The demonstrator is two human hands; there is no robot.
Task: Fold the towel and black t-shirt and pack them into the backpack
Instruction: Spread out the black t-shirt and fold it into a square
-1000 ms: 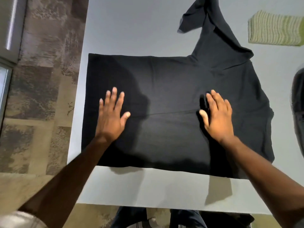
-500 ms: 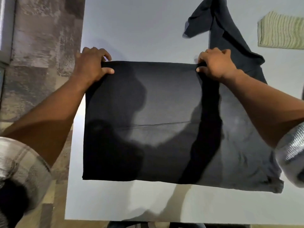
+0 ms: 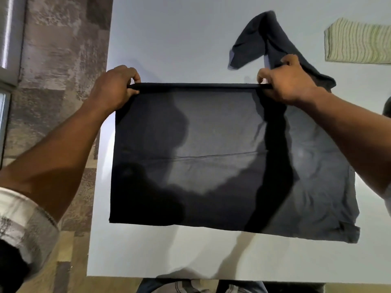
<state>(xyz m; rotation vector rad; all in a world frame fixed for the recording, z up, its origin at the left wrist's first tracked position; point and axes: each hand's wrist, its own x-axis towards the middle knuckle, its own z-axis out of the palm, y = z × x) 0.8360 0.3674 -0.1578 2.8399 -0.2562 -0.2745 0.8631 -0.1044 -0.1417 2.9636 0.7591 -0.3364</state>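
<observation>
Black t-shirt spread flat on white table, far edge pinched at both corners by left hand and right hand, fingers curled round the hem. Step in hand, judged: folding far edge toward the near edge. Loose sleeve trailing beyond; folded striped towel well apart at right. Backpack not identifiable.

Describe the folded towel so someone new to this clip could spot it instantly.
Start at the white table and go to its far right corner, beyond the right hand. The towel lies there folded flat: pale with thin green stripes, unlike the plain black t-shirt.
</observation>
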